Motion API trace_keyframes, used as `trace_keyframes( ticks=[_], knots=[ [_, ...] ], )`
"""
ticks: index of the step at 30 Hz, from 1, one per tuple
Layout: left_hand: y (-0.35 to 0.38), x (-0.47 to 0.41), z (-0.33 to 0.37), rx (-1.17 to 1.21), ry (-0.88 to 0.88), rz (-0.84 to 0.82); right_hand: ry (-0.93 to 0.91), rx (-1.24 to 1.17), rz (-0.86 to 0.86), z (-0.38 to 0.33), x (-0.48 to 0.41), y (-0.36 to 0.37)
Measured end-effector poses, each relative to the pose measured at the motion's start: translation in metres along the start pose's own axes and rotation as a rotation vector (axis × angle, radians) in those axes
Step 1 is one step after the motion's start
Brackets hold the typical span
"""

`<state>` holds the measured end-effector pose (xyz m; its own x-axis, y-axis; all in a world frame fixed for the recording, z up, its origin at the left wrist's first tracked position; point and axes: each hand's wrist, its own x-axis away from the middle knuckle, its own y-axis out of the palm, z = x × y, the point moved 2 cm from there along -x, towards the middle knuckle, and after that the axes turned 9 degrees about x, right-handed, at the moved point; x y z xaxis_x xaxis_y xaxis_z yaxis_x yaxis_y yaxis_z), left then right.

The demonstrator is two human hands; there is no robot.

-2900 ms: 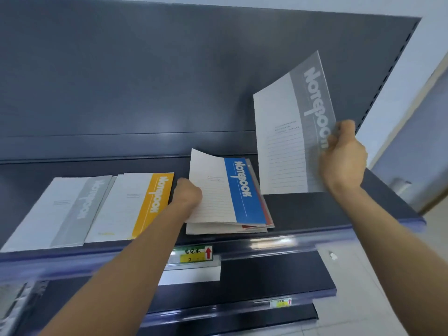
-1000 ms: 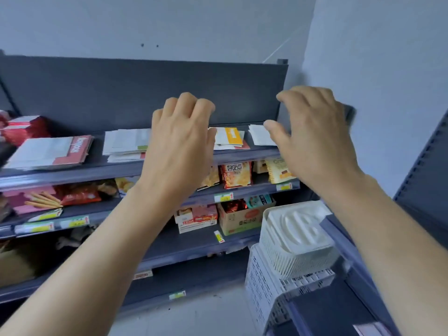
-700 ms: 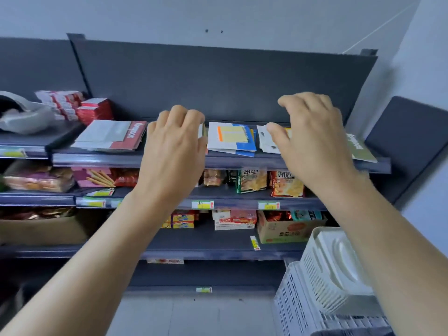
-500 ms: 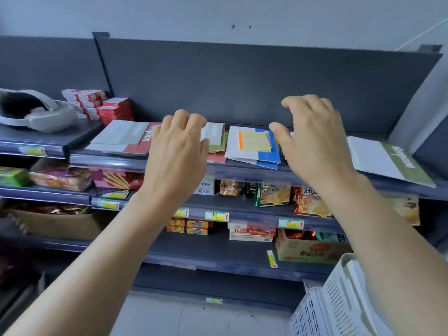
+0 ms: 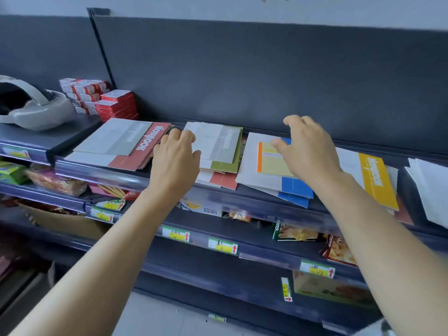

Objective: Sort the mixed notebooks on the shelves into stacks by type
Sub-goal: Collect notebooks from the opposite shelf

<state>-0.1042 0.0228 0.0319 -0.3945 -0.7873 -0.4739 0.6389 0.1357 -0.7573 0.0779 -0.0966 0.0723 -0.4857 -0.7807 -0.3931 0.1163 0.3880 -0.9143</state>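
Note:
Mixed notebooks lie in loose piles along the top shelf. At the left a grey notebook rests on a red one. Beside it a grey-striped notebook tops a green one and a red one. A blue notebook with an orange-edged yellow panel lies in the middle. A yellow-striped notebook lies at the right. My left hand hovers with spread fingers between the two left piles, holding nothing. My right hand hovers open over the blue notebook.
Red boxes and a white headset-like device sit at the far left of the top level. White sheets lie at the far right. Snack packets and price tags fill the shelves below.
I turned away from the first shelf, where my right hand held a grey notebook. Both hands, now holding nothing, have come closer to this shelf's notebook piles as the view moved in.

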Motion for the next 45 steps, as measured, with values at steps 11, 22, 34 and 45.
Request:
trace_keyframes(
  ticks=[11,22,34,45],
  knots=[
    [0.074,-0.088,-0.043,-0.2,-0.195,-0.333,0.283,0.028,-0.332,0.036,-0.056,0.084],
    [0.101,-0.133,-0.071,-0.191,-0.311,-0.573,0.447,0.092,-0.531,0.045,-0.093,0.14],
    [0.101,-0.13,-0.063,0.157,-0.319,-0.348,0.649,0.017,-0.502,0.047,-0.093,0.14],
    [0.068,-0.111,-0.051,0.378,-0.294,-0.183,0.614,-0.279,-0.281,0.047,-0.075,0.127]
  ],
)
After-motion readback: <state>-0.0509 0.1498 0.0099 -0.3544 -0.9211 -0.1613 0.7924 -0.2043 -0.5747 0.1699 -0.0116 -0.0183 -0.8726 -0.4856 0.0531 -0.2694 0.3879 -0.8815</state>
